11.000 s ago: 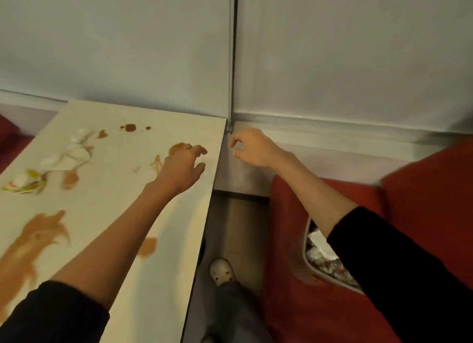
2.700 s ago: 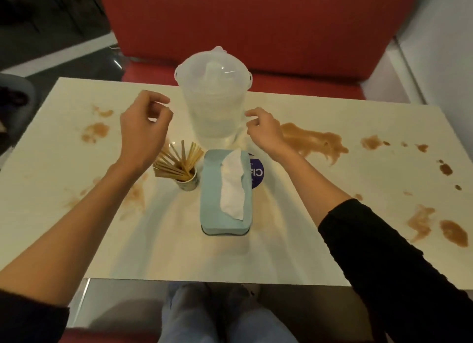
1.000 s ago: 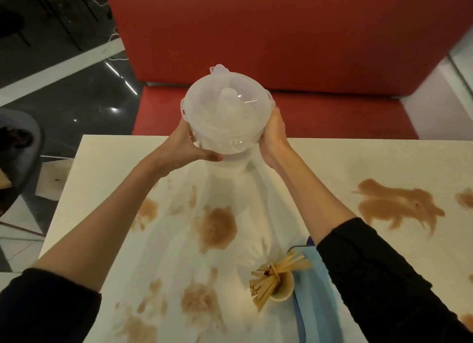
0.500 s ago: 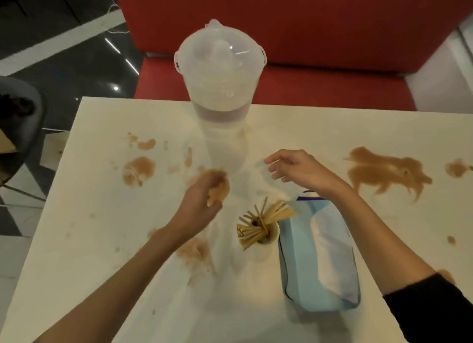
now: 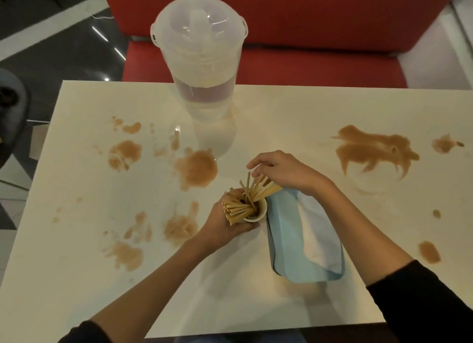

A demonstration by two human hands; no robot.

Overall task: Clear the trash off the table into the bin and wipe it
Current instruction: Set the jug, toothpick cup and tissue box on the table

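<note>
Near the table (image 5: 281, 112) middle, my left hand (image 5: 225, 228) grips the stick cup (image 5: 259, 214); my right hand (image 5: 284, 171) touches the sticks (image 5: 238, 210), whether pinching I cannot tell.

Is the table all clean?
No, brown stains are splashed all over the table.
</note>
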